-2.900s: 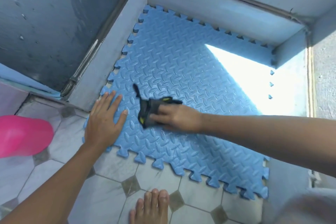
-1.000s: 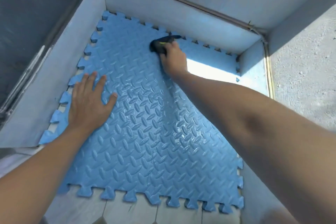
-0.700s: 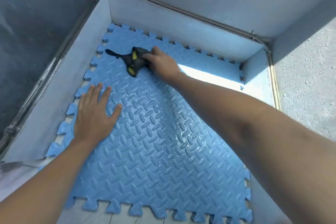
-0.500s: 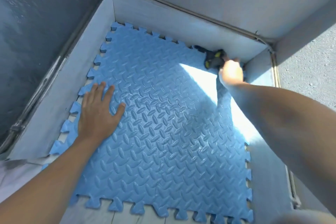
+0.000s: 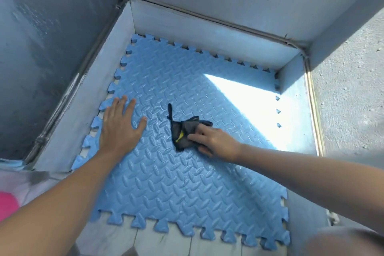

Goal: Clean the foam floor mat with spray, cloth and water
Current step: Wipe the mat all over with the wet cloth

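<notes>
Blue foam mat (image 5: 187,183) flat in floor corner, wet sheen. Right hand (image 5: 216,141) grips dark cloth (image 5: 182,131) mid-mat. Left hand (image 5: 119,129) open, fingers spread, pressing mat's left edge.

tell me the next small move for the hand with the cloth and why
Probably sweep the dark cloth toward the near edge of the blue foam mat: the right hand presses it mid-mat, while the left hand lies flat, pinning the mat.

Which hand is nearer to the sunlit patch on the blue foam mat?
Right. The right hand, pressing the dark cloth, lies beside the sunlit patch; the left hand rests flat near the blue foam mat's left edge.
</notes>
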Demonstrator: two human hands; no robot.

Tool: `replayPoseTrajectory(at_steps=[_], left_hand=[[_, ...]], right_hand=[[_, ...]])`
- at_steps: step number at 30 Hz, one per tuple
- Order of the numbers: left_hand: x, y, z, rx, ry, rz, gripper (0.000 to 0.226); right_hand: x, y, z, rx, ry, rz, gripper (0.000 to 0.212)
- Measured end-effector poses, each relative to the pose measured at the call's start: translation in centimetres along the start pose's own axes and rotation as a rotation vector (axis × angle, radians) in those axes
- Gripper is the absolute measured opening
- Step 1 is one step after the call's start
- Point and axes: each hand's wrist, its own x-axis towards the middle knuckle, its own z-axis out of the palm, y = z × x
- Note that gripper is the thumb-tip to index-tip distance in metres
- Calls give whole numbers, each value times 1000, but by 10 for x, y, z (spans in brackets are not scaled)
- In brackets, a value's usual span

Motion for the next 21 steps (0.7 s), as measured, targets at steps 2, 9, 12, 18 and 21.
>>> replayPoseTrajectory(at_steps=[2,9,12,18,21], left_hand=[[0,-1,-1,13,-34,-2,73],[3,-6,-12,-12,-234,2,78],[5,-6,-24,-24,-312,3,77],[-28,8,-58,-270,-237,-81,64],[-66,0,-83,-293,-19,-113,33]], right_hand=[[5,-17,7,24,-52,-27,40],[7,-18,-7,276,13,166,28],[7,-10,-24,304,130,275,24],[19,-12,-53,372,245,360,20],[38,-33,-59,428,195,304,18]])
